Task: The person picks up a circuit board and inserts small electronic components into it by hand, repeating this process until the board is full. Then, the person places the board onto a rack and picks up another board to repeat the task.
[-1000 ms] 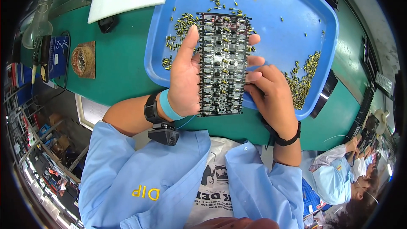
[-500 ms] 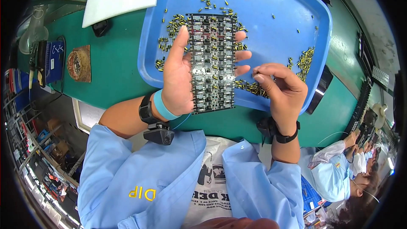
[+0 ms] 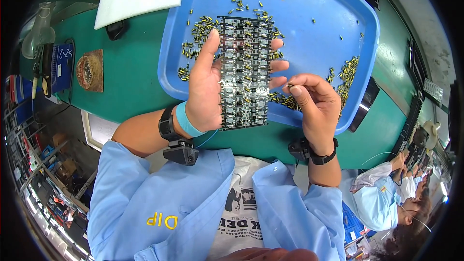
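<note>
My left hand (image 3: 204,87) is closed round a long panel of circuit boards (image 3: 245,72), thumb along its left edge and fingertips showing past its right edge. Small black-and-yellow capacitors stand in a column down the panel's middle. Just right of the panel, my right hand (image 3: 319,108) pinches a tiny dark part (image 3: 290,86) between thumb and forefinger. It looks like another capacitor, mostly hidden by the fingertips. Beneath both hands lies a blue tray (image 3: 309,38), with loose capacitors (image 3: 349,75) heaped along its right side and more behind the panel.
A white foam sheet (image 3: 137,0) overlaps the tray's upper left corner. On the green table (image 3: 123,79) at left sits a round container on a brown block (image 3: 90,71), near a blue box (image 3: 61,70). Another person in light blue (image 3: 374,203) sits at far right.
My right hand has shifted slightly left, bringing the pinched part closer to the panel. The panel has moved a touch to the right at its upper end.
</note>
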`<state>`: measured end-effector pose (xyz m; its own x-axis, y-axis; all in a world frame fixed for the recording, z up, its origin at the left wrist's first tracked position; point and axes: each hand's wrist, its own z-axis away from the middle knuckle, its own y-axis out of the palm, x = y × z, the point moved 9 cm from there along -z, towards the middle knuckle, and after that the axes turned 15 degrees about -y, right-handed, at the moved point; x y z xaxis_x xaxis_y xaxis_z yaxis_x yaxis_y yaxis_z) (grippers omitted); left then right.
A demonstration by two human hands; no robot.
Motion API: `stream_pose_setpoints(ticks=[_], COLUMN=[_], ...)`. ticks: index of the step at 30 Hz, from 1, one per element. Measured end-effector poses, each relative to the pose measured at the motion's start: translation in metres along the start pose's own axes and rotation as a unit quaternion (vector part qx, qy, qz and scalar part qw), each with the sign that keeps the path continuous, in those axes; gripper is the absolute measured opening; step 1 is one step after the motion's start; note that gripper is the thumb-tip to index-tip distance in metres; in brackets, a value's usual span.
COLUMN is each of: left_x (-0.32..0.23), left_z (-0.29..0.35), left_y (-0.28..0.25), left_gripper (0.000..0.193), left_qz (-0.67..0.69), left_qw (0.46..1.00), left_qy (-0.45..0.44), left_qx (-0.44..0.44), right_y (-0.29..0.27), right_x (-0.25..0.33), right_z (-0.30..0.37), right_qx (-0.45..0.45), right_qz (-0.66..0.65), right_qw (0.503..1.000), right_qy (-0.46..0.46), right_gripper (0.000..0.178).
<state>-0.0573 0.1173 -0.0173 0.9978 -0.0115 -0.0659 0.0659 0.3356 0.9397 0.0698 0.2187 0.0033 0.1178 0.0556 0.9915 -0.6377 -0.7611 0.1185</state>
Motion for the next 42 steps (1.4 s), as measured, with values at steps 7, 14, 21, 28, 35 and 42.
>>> stream_pose_setpoints(ticks=[7,14,21,28,35,42], left_x=[0.001,0.002,0.000,0.001,0.001,0.000], left_z=[0.001,0.001,0.001,0.002,0.001,0.002], left_y=[-0.002,-0.001,-0.001,-0.003,-0.006,-0.005], left_gripper=[0.077,0.075,0.074,0.074,0.084,0.085], left_qz=[-0.017,-0.037,-0.068,-0.069,-0.095,-0.102], left_qw=[1.000,0.999,0.997,0.997,0.995,0.994], left_qy=[0.003,0.005,0.029,0.033,0.039,0.046], left_qx=[-0.005,-0.008,-0.012,-0.015,-0.014,-0.012], right_y=[0.007,0.033,0.064,0.072,0.076,0.080], right_x=[0.002,0.038,0.053,0.052,0.056,0.057], right_z=[0.000,-0.001,0.017,0.020,0.025,0.029], right_qx=[0.029,0.154,0.215,0.223,0.211,0.209], right_qz=[0.002,0.215,0.336,0.371,0.408,0.417], right_qw=[0.999,0.932,0.845,0.819,0.793,0.786], right_qy=[-0.035,-0.247,-0.356,-0.377,-0.400,-0.405], right_gripper=[0.009,0.015,0.028,0.028,0.028,0.028])
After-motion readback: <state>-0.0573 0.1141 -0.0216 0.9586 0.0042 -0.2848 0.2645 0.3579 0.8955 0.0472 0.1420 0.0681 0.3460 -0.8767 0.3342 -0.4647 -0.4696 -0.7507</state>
